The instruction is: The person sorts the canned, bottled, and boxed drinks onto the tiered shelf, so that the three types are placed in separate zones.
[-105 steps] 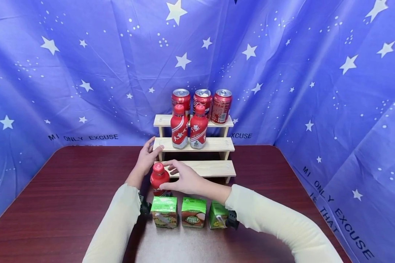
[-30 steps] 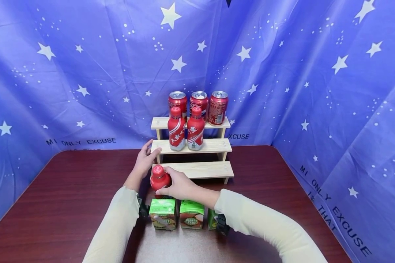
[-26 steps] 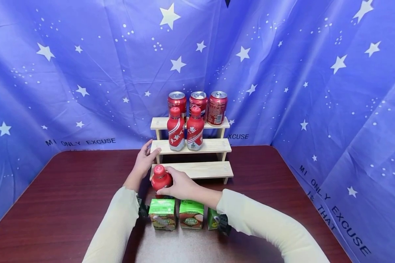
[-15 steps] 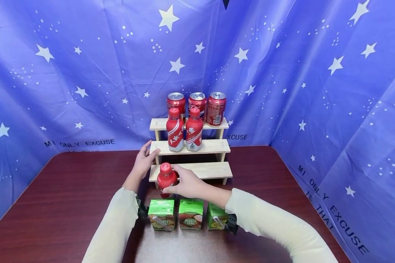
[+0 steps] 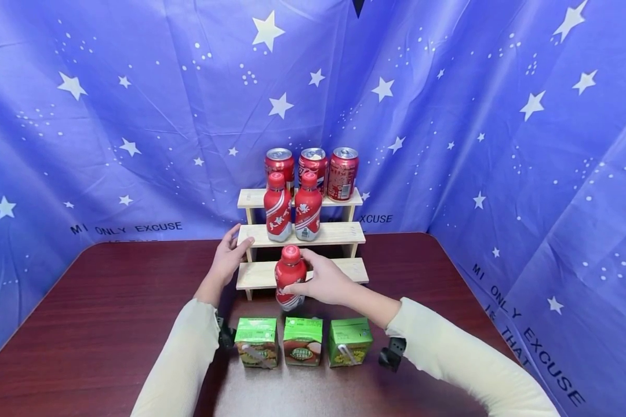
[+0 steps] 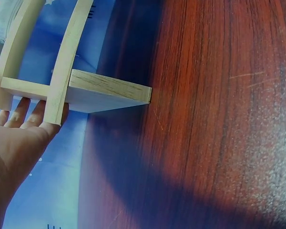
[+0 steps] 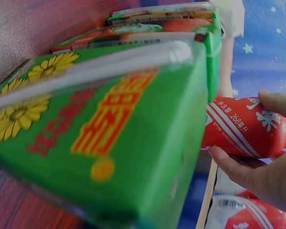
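My right hand (image 5: pixel 326 281) grips a red plastic drink bottle (image 5: pixel 290 275) by its side, fingers and thumb around it. The bottle is upright, in front of the lowest step of a wooden three-step display stand (image 5: pixel 339 232). My left hand (image 5: pixel 228 258) holds the left end of the middle step, thumb on top; the left wrist view shows its fingers (image 6: pixel 35 114) around the stand's wood. Two matching bottles, a left one (image 5: pixel 278 211) and a right one (image 5: pixel 308 211), stand on the middle step. In the right wrist view the held bottle (image 7: pixel 245 126) lies between thumb and fingers.
Three red cans stand on the top step, the right one (image 5: pixel 342 174) fully visible. Three green drink cartons line up in front of the stand: left (image 5: pixel 257 341), middle (image 5: pixel 303 341), right (image 5: pixel 350 341). A blue star-patterned curtain (image 5: pixel 135 104) closes off the dark red table (image 5: pixel 109 313).
My right hand closed around the bottle, then lifted it and carried it rightward from beside the stand's left end. My left hand keeps its hold on the stand.
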{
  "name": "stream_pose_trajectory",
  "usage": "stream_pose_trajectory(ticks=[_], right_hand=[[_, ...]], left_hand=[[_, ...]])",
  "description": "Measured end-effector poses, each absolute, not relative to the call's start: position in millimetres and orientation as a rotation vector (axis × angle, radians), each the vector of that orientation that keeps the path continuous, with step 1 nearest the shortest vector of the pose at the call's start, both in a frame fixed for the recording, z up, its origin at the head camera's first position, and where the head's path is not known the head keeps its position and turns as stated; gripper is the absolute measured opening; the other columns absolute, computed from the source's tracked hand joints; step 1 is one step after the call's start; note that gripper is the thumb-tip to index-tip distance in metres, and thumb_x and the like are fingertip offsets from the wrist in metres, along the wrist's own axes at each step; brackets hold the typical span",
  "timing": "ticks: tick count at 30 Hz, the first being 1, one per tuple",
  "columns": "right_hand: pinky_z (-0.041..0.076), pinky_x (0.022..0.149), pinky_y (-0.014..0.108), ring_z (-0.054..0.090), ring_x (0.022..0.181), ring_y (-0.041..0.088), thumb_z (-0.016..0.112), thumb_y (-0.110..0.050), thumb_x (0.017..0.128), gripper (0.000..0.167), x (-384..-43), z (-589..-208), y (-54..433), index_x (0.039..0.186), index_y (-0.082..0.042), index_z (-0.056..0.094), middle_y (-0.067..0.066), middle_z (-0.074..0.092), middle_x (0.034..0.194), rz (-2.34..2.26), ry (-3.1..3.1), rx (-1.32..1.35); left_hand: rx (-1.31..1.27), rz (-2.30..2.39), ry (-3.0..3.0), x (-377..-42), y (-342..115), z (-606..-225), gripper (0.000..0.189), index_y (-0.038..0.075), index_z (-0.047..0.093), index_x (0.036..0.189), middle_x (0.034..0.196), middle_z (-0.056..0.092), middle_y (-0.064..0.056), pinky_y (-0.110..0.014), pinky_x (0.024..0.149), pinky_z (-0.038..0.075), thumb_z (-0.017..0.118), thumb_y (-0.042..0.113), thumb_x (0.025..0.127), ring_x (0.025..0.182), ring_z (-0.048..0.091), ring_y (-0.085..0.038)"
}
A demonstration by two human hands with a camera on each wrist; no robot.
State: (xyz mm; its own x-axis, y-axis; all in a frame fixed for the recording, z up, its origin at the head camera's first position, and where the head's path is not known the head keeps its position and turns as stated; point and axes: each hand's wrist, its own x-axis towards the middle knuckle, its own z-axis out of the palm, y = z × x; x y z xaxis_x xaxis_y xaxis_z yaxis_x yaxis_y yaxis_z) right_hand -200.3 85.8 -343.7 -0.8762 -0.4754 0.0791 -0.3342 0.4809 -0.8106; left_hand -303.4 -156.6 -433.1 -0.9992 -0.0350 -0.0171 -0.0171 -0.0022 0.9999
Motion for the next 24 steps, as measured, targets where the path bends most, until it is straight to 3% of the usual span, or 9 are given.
stream_pose_trajectory(ticks=[9,16,24], right_hand=[[0.053,0.071,0.024,0.059,0.102,0.021,0.079,-0.024,0.075,0.062,-200.5,-336.2,109.7,0.128,-0.013,0.051,0.006,0.063,0.114,-1.363,2.613,-0.664],[0.050,0.085,0.039,0.060,0.104,0.022,0.080,-0.030,0.073,0.064,-201.0,-331.2,132.7,0.128,-0.013,0.052,0.006,0.065,0.113,-1.364,2.708,-0.597],[0.050,0.088,0.039,0.061,0.106,0.025,0.079,-0.023,0.075,0.060,-208.3,-329.5,158.6,0.127,-0.010,0.052,0.011,0.063,0.117,-1.517,2.697,-0.563]], left_hand=[[0.058,-2.215,-2.221,-300.5,-155.8,-430.4,0.068,0.017,0.018,0.150,0.147,0.038,-0.016,-0.041,0.093,0.046,0.057,0.022,0.094,0.115,0.051,-0.025],[0.054,-2.204,-2.230,-303.4,-157.2,-434.7,0.070,0.019,0.018,0.150,0.147,0.038,-0.015,-0.036,0.089,0.048,0.058,0.024,0.093,0.116,0.050,-0.025],[0.066,-2.223,-2.208,-305.4,-157.3,-435.1,0.069,0.020,0.019,0.150,0.148,0.037,-0.015,-0.038,0.092,0.047,0.058,0.022,0.093,0.117,0.050,-0.024]])
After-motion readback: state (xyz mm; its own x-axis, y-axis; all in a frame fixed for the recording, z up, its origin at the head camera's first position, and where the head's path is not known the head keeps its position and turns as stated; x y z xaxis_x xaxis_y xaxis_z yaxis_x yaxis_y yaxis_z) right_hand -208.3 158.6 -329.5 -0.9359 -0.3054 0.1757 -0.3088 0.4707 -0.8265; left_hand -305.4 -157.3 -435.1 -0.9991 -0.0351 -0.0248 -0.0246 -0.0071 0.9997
